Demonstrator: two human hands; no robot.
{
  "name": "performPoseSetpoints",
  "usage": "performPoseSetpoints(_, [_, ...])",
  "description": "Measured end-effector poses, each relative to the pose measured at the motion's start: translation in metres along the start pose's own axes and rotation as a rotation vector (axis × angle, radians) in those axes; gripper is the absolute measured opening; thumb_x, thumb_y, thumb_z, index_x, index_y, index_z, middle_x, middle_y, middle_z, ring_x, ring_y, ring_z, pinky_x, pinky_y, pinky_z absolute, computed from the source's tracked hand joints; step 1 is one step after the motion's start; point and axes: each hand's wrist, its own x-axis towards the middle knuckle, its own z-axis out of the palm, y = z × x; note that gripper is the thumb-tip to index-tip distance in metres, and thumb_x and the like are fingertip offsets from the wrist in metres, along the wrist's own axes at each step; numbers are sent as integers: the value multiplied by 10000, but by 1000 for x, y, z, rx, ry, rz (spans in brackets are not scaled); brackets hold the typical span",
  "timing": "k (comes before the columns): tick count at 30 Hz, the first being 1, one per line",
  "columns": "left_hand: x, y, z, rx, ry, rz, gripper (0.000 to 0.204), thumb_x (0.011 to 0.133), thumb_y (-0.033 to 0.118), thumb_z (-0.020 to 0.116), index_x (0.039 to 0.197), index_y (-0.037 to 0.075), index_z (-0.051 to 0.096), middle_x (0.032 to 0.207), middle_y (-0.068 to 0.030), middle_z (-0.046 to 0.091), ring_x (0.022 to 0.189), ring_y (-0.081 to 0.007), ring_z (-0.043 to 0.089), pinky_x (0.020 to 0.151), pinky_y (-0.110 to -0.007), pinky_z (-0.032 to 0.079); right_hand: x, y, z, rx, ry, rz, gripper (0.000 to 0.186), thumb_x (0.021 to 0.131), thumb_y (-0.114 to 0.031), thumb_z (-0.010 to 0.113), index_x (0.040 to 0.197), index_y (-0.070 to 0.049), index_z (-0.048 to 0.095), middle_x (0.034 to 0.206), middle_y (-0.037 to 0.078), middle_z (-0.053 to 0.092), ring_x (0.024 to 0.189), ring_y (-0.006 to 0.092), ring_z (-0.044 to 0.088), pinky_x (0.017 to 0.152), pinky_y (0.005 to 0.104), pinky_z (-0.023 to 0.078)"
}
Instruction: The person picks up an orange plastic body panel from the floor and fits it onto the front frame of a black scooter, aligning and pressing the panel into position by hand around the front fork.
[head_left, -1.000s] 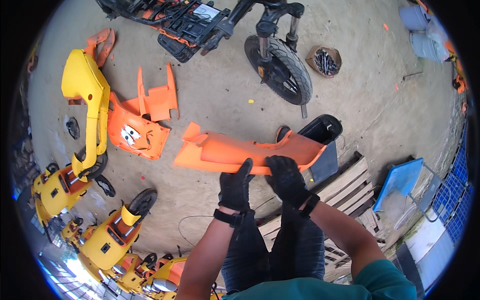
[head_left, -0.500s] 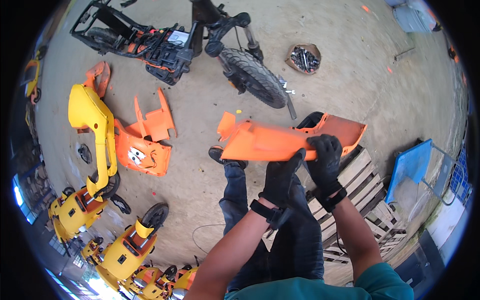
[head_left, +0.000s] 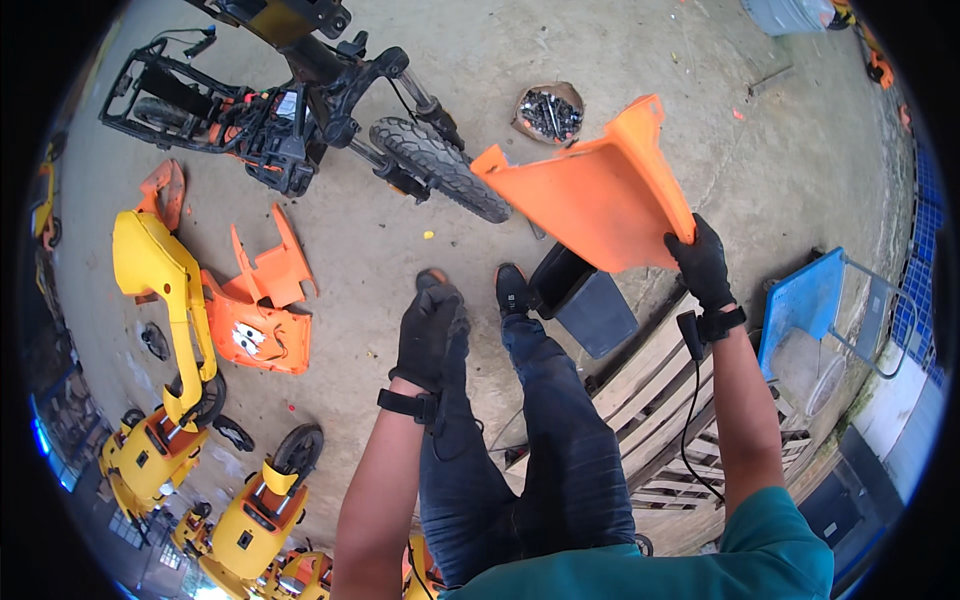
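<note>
My right hand (head_left: 704, 262), in a black glove, grips the lower right edge of an orange plastic body panel (head_left: 600, 200). The panel is held up at a tilt above the floor, its broad face toward me and a raised flange along its right side. My left hand (head_left: 430, 335), also gloved in black, is above my left leg and apart from the panel. Its fingers are curled in, and nothing shows in them. Below the panel a dark grey plastic bin (head_left: 597, 315) stands by my right shoe, partly covered by the panel.
A stripped black motorbike frame (head_left: 290, 105) with its front wheel (head_left: 440, 165) stands ahead. An open sack of bolts (head_left: 549, 112) lies beyond the panel. Orange panels (head_left: 262, 335) and a yellow body part (head_left: 160, 250) lie left; wooden pallets (head_left: 650, 400) and a blue cart (head_left: 800, 300) are right.
The orange panel has swung up and away, turning to show its broad face. My left hand has let go of it and moved left; my right hand keeps hold. The grey bin is now uncovered.
</note>
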Motion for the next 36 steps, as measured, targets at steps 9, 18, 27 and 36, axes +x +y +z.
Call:
performPoseSetpoints(9, [51,25,-18,106,133,-102,196,932,200,664,1108,123,622,1024,-13,668,941,-175,659,855,-331,510,46,8,-22,-115,246,-43,448,832,-184,693,1245,-45,588,984,226,692,941,410,666,801,463,513])
performPoseSetpoints(18, [100,32,-49,137,157,-166,235,927,242,684,1122,125,628,1054,-18,682,935,-191,671,839,-340,526,66,-5,-57,-151,296,198,336,829,-283,716,967,7,619,726,157,650,698,299,651,645,421,485])
performPoseSetpoints(27, [122,25,-62,194,76,-247,196,906,269,704,1054,150,651,977,-1,681,900,-179,670,810,-335,529,83,-15,-25,-42,233,200,361,793,-263,680,1012,24,664,821,187,685,778,310,668,724,418,504])
performPoseSetpoints(36, [136,41,-77,156,99,-215,171,891,236,731,999,144,635,915,7,664,825,-151,653,765,-311,516,62,-42,-18,255,96,281,385,876,-251,704,1169,-12,637,989,49,673,856,119,618,732,277,497])
